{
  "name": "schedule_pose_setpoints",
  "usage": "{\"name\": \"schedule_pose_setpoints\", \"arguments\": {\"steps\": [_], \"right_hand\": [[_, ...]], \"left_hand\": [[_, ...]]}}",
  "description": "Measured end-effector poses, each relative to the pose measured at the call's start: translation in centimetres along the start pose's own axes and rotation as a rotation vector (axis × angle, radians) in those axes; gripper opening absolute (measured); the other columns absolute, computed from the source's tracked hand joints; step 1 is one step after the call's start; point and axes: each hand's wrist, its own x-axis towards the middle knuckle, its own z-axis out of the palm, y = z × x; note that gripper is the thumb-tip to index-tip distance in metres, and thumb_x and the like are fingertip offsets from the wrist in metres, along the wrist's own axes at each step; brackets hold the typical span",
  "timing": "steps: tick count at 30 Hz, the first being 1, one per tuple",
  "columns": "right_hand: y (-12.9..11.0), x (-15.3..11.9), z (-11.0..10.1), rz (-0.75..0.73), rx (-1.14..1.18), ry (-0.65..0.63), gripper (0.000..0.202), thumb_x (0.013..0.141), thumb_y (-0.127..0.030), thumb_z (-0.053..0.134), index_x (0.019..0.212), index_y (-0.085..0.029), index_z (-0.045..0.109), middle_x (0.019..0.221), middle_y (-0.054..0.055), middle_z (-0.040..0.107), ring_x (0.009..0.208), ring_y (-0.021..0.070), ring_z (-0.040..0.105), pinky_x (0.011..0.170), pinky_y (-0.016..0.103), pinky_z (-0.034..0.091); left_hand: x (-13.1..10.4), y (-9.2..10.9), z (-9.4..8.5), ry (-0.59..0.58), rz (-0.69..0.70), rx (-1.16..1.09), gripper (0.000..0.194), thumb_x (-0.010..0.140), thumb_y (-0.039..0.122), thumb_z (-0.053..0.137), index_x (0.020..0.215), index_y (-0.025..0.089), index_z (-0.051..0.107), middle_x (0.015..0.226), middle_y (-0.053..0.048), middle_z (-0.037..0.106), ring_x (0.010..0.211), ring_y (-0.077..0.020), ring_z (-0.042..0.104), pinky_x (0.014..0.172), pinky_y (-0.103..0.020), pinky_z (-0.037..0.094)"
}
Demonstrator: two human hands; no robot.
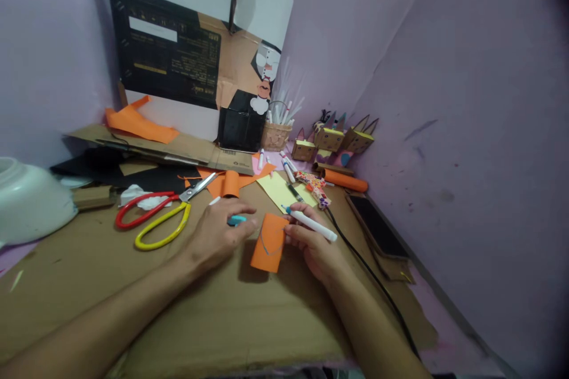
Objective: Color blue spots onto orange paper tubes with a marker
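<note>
My right hand (pixel 311 243) is closed around a white marker (pixel 313 225) with a blue tip. Its fingers also pinch the right edge of a curved orange paper piece (pixel 269 249), held above the table, with a blue curved line drawn on it. Left of the paper, my left hand (pixel 222 228) is bent, with a blue marker cap (pixel 236 220) between thumb and forefinger. A white end pokes out behind its knuckles; whether it joins the cap is unclear. Large scissors (pixel 160 213) with red and yellow handles lie left of that hand, blades apart.
An orange paper roll (pixel 230 183), yellow paper (pixel 275 189) and loose markers (pixel 288 169) lie behind my hands. A patterned glue gun (pixel 315 186) trails a black cord. A phone (pixel 377 225) lies right; a pale bowl (pixel 33 204) stands left. Cardboard animals (pixel 329 139) and a marker basket (pixel 276 136) stand behind.
</note>
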Motion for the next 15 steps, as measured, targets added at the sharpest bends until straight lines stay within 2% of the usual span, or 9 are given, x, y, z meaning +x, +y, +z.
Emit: {"name": "schedule_pose_setpoints", "arguments": {"steps": [3,5,7,12,15], "right_hand": [[-0.1,0.0,-0.1,-0.098,-0.018,0.025,0.040,0.056,-0.016,0.072,0.091,-0.024,0.055,0.075,-0.004,0.064,0.062,0.0126,0.058,0.058,0.024,0.045],[0.0,-0.1,-0.1,-0.137,-0.036,0.013,0.039,0.058,-0.016,0.072,0.092,-0.023,0.055,0.077,-0.003,0.065,0.065,0.0127,0.059,0.060,0.023,0.045],[0.2,-0.2,0.0,-0.156,-0.059,-0.012,0.038,0.059,-0.017,0.071,0.092,-0.024,0.054,0.079,-0.003,0.066,0.067,0.0131,0.060,0.062,0.024,0.046],[0.7,-0.4,0.4,-0.189,-0.148,-0.070,0.036,0.061,-0.018,0.071,0.091,-0.024,0.053,0.080,-0.002,0.068,0.068,0.0146,0.061,0.063,0.025,0.047],[0.5,-0.4,0.6,-0.225,-0.216,0.000,0.032,0.063,-0.022,0.072,0.090,-0.023,0.055,0.082,0.000,0.069,0.073,0.0175,0.064,0.067,0.030,0.051]], "left_hand": [[-0.8,0.5,0.6,-0.288,-0.170,-0.168,0.033,0.066,0.037,0.066,0.091,0.016,0.073,0.071,-0.004,0.067,0.059,-0.0161,0.054,0.054,-0.025,0.040],[-1.3,0.6,1.3,-0.425,-0.235,-0.248,0.031,0.066,0.038,0.064,0.085,0.015,0.070,0.062,-0.001,0.062,0.052,-0.0133,0.050,0.048,-0.023,0.037],[-1.5,0.4,1.9,-0.445,-0.296,-0.267,0.026,0.065,0.038,0.064,0.077,0.015,0.066,0.058,0.000,0.059,0.050,-0.0126,0.050,0.046,-0.023,0.035],[-1.5,-0.1,2.8,-0.373,-0.383,-0.278,0.017,0.060,0.033,0.060,0.060,0.016,0.055,0.052,0.002,0.051,0.047,-0.0111,0.043,0.046,-0.023,0.031],[-1.5,-0.2,3.2,-0.351,-0.396,-0.289,0.010,0.057,0.027,0.055,0.057,0.017,0.053,0.050,0.003,0.048,0.047,-0.0101,0.040,0.047,-0.023,0.029]]}}
